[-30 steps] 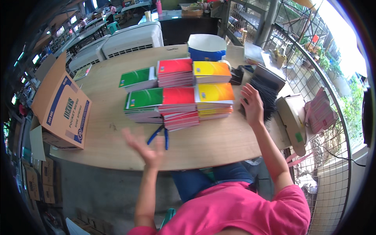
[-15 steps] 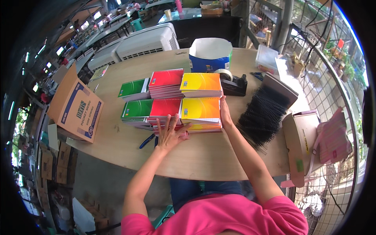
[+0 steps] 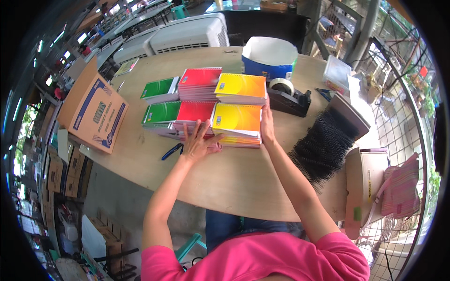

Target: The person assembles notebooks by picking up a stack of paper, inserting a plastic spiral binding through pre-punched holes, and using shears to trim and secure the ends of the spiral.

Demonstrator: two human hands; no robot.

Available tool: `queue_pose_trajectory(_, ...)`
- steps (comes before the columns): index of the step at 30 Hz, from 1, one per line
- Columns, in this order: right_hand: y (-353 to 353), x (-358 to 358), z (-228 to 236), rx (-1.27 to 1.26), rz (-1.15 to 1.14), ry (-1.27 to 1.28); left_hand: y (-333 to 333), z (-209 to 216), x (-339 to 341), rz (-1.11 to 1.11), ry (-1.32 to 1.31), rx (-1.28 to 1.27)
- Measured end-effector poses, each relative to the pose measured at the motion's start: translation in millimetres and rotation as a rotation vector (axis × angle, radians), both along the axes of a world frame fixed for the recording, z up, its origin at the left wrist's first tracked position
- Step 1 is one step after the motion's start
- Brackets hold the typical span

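Spiral notebooks stand in two rows of stacks: green notebooks point(image 3: 161, 112) on the left, red notebooks point(image 3: 194, 111) in the middle, yellow notebooks point(image 3: 237, 117) on the right. My left hand point(image 3: 200, 144) has its fingers spread against the near side of the front red stack, and its thumb reaches toward the yellow one. Flat along the right side of the yellow stacks lies my right hand point(image 3: 267, 125), fingers extended. Neither hand wraps around a notebook. Blue-handled pliers point(image 3: 171, 151) rest on the table just left of my left hand.
A black tape dispenser point(image 3: 288, 99) sits right of the stacks, before a blue-and-white container point(image 3: 268, 68). Black spiral coils point(image 3: 323, 145) heap at the right, near an open carton point(image 3: 363, 187) and striped bag point(image 3: 401, 189). A large cardboard box point(image 3: 96, 112) stands at the table's left.
The whole view has shifted and turned slightly, so the stacks sit higher in it. Both hands keep their places against the notebooks.
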State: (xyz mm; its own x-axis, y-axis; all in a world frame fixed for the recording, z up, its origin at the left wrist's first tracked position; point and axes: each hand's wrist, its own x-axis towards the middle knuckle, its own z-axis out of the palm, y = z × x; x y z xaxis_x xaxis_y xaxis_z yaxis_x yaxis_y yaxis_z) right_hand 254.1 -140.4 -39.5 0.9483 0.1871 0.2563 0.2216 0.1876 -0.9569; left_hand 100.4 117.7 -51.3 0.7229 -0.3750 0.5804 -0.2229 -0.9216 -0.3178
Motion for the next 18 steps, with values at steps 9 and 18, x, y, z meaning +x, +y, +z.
queue_pose_trajectory(9,-64,-60,20,0.247,-0.229,0.285,20,21,-72,0.32,-0.072,-0.492)
queue_pose_trajectory(18,-71,-188,59,1.175,0.591,0.404,14,7,-119,0.423,0.178,-0.763)
